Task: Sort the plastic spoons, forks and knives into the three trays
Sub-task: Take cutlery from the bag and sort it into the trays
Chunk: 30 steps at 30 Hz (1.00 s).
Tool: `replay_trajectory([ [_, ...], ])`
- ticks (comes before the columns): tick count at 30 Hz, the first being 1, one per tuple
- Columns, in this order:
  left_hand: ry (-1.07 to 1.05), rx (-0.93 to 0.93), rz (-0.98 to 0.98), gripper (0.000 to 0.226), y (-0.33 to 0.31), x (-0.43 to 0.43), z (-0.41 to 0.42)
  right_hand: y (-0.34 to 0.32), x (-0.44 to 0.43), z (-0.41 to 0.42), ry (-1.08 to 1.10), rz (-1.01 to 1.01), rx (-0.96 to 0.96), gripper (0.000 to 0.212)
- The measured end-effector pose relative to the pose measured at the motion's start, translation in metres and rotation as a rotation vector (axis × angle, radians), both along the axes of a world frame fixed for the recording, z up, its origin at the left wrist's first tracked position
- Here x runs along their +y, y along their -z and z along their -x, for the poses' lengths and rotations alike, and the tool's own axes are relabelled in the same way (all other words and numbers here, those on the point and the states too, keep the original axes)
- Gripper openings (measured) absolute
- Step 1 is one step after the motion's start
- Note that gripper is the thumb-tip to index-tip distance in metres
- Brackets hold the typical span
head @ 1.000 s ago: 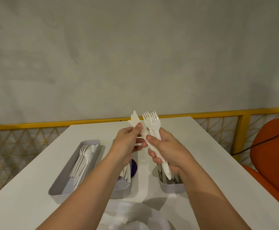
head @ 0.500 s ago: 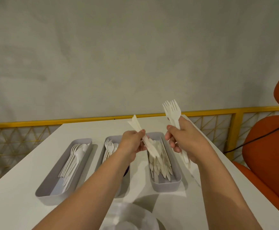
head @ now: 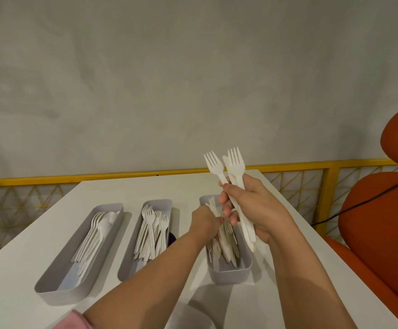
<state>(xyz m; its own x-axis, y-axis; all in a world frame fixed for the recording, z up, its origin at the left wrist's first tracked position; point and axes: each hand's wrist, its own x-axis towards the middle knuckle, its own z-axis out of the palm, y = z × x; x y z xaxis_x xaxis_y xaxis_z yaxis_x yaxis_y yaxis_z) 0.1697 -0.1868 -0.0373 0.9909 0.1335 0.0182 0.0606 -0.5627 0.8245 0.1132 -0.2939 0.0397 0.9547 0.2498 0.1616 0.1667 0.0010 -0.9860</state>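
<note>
Three grey trays stand side by side on the white table (head: 122, 188). The left tray (head: 58, 276) holds white spoons (head: 93, 236). Forks (head: 153, 231) fill the middle tray (head: 127, 267), and knives (head: 226, 245) lie in the right tray (head: 228, 269). My right hand (head: 255, 207) grips a bundle of white plastic cutlery (head: 234, 176), two fork heads pointing up, above the right tray. My left hand (head: 206, 223) reaches into the right tray, its fingers pinching a white knife (head: 213, 207) among the knives there.
A white plate or bowl rim (head: 193, 317) shows at the bottom edge between my arms. A yellow railing (head: 74, 178) runs behind the table. Orange seating (head: 383, 222) with a black cable stands to the right.
My left hand has lowered the knife from the air down into the right tray. My right hand with the forks has stayed raised, shifting slightly over that tray.
</note>
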Motion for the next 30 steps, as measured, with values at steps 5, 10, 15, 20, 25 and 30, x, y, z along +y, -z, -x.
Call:
replay_trajectory([
  [5,0.012,-0.041,-0.086,0.028,-0.005,0.006,0.001,0.0,0.001,0.001,0.001,0.005,-0.009,0.012],
  [10,-0.033,-0.171,0.599,0.05,-0.051,0.009,0.028,-0.001,0.003,0.002,-0.029,0.008,-0.008,0.015],
  [15,0.082,-0.235,0.709,0.036,-0.075,0.015,0.045,0.0,0.007,0.003,-0.082,0.042,0.029,0.013],
  [20,-0.037,-0.271,0.864,0.016,-0.08,0.024,0.05,0.001,0.011,0.002,0.014,0.132,0.005,0.017],
  [25,0.04,-0.233,0.857,0.014,-0.083,0.024,0.055,0.001,0.014,0.007,-0.005,0.168,-0.001,0.018],
  [30,0.03,-0.257,0.878,0.014,-0.084,0.025,0.056,0.003,0.015,0.004,0.054,0.194,-0.031,0.018],
])
